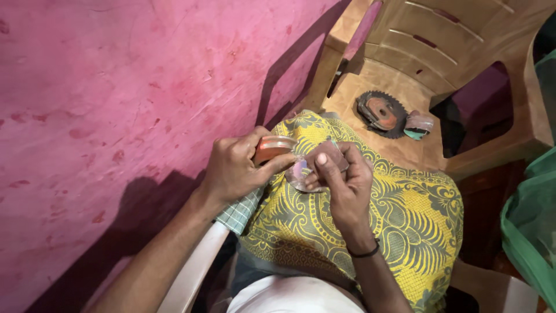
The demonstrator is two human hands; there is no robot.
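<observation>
A small round reddish tin (273, 148) with a shiny rim is sitting in the left hand (234, 168), whose fingers are wrapping around it and clamping it from both sides, just above the person's lap. Right beside it, the right hand (341, 177) is pinching a brownish scrap (329, 152) (sandpaper or a piece of cloth, hard to tell) between thumb and forefinger, and its lower fingers are also closing on a thin shiny disc (298, 174) that is catching rainbow light between the two hands. A dark band (365, 253) is circling the right wrist. Both hands are hovering over a yellow patterned cloth (405, 220) that is covering the person's legs, with a checked cloth (238, 213) peeking out under the left wrist. Farther out, a toothed circular saw blade (381, 113) is lying flat on the seat of a brown plastic chair (463, 52), touching a small pinkish and teal object (418, 124). A pink wall (116, 87) is filling the left side.
</observation>
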